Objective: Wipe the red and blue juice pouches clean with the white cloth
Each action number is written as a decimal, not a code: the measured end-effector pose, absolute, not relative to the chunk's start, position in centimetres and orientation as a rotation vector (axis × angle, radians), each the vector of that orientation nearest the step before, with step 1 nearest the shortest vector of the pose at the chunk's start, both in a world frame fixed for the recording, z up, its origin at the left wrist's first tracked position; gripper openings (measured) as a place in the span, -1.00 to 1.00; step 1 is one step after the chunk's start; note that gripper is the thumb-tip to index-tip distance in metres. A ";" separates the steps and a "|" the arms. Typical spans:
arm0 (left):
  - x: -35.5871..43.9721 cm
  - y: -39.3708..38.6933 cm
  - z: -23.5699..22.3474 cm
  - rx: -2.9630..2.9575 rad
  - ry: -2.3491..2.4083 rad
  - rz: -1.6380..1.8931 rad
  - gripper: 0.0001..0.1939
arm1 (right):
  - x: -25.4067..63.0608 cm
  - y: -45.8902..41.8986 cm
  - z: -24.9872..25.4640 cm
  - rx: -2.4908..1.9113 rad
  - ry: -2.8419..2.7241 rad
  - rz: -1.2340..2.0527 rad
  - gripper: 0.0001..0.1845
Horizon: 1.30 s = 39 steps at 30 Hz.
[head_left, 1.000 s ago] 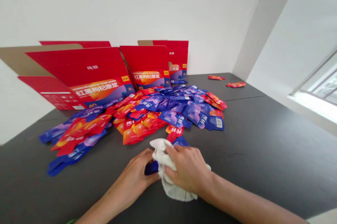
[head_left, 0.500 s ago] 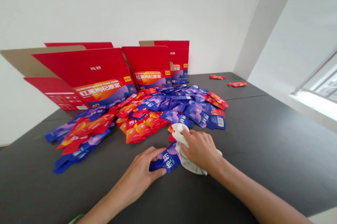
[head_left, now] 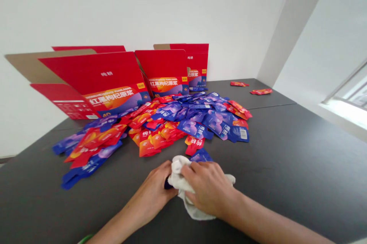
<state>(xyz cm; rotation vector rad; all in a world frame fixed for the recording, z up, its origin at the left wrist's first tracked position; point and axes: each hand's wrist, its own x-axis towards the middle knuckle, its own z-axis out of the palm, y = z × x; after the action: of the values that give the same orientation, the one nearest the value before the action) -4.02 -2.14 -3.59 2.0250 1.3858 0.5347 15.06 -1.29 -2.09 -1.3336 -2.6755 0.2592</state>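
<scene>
My left hand grips one end of a blue pouch near the front of the dark table. Bunched in my right hand is a white cloth, pressed over the middle of that pouch right beside my left fingers. Only the pouch's far end and a dark bit by my left hand show; the cloth and my right hand hide the rest. Just beyond lies a red pouch, at the near edge of a heap of blue and red-orange pouches.
Open red cartons stand along the wall behind the heap. More pouches lie in a stack at the left. Two red pouches rest at the far right of the dark table. A window ledge is beyond its right side.
My right hand slid the cloth away along the pouch toward its far end, uncovering the printed front, then came back toward my left hand. My left hand kept its hold on the pouch.
</scene>
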 end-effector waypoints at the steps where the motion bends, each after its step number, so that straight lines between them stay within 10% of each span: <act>1: -4.0 -2.2 -3.5 2.025 1.384 0.534 -0.77 | 15.0 -1.3 -2.1 -1.360 -2.661 0.269 -0.67; 29: -5.9 -1.3 -4.3 1.770 1.265 0.627 -0.50 | 18.1 0.5 -1.4 -1.719 -2.451 0.300 -0.67; 39: -7.5 -2.7 -2.0 2.632 1.291 0.962 -0.87 | 20.5 1.6 -0.1 -1.578 -2.261 0.450 -0.74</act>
<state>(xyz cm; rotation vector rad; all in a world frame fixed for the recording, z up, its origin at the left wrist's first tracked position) -7.49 -2.69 -2.03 2.6317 1.2914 0.9623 20.52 1.64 -0.10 -1.5775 -2.2606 0.4503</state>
